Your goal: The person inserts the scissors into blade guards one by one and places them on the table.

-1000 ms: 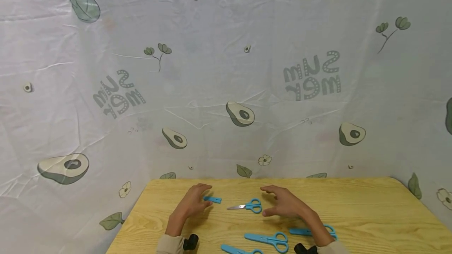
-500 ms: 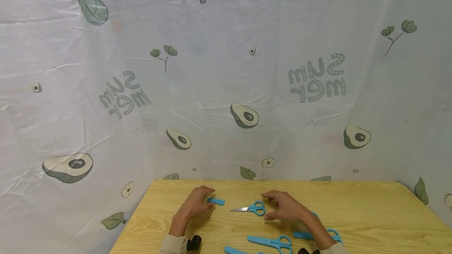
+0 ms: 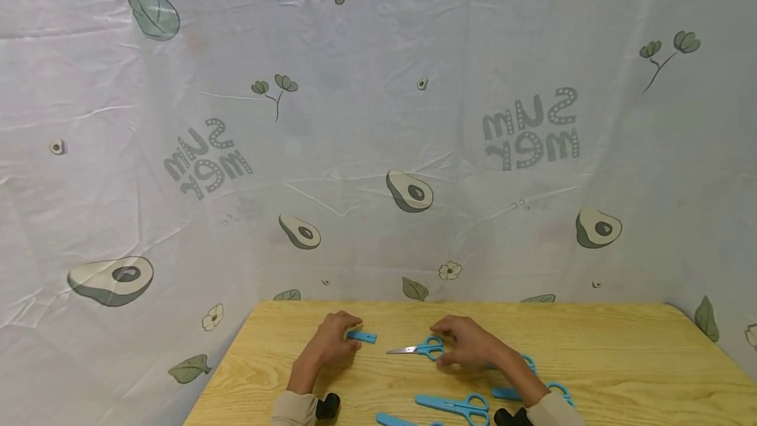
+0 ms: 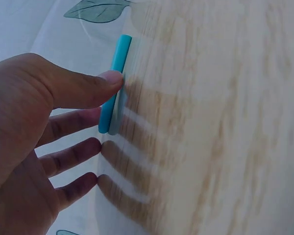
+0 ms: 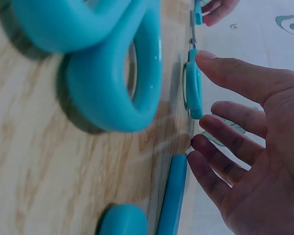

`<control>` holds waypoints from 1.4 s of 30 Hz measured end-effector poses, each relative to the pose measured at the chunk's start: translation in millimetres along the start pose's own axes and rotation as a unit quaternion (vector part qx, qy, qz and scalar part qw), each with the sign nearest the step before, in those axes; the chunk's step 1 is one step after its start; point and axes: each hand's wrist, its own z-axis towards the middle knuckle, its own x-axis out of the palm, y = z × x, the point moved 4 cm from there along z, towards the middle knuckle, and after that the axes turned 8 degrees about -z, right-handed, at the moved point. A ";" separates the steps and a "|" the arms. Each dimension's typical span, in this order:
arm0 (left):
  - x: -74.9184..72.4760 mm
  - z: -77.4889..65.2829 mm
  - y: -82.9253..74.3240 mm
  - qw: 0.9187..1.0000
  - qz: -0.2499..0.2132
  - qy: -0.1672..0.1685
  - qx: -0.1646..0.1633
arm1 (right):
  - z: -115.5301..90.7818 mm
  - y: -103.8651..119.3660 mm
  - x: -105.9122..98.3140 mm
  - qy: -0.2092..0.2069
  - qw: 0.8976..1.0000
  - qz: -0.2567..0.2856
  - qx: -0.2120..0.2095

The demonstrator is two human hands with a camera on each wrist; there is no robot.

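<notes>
A small blue blade cover [image 3: 365, 337] lies on the wooden table, its left end between the thumb and fingers of my left hand [image 3: 332, 339]. In the left wrist view the thumb overlaps the blade cover [image 4: 120, 56], and the other fingers spread out behind it. To the right lies a pair of scissors [image 3: 421, 350], metal blades bare and pointing left, blue handles toward my right hand [image 3: 467, 342]. That hand's thumb and fingers are parted around the handle loops. The right wrist view has the thumb tip right at the scissors' handle [image 5: 197, 93], with the fingers loosely extended.
Nearer me on the table [image 3: 621, 360] lie several blue scissors with covered blades, including one pair [image 3: 440, 403] in front and another pair [image 3: 505, 394] partly under my right forearm. Large blue handle loops [image 5: 95, 93] fill the right wrist foreground. A printed sheet [image 3: 355, 117] hangs behind.
My right hand has moved left, so its thumb and fingers now reach around the scissors' handle loops. The left hand stays at the blade cover. The head view has shifted slightly.
</notes>
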 end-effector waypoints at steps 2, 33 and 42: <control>0.1 0.4 0.3 1.000 0.005 -0.005 -0.002 | 2.4 -2.8 2.6 -0.004 1.000 -0.011 0.010; 8.2 5.3 -1.0 0.999 0.034 -0.007 -0.013 | 1.1 32.7 -8.2 -0.021 1.000 -0.016 0.010; 6.4 4.6 -4.7 1.000 0.014 0.003 -0.026 | -7.1 78.7 -26.6 -0.007 0.999 -0.015 0.046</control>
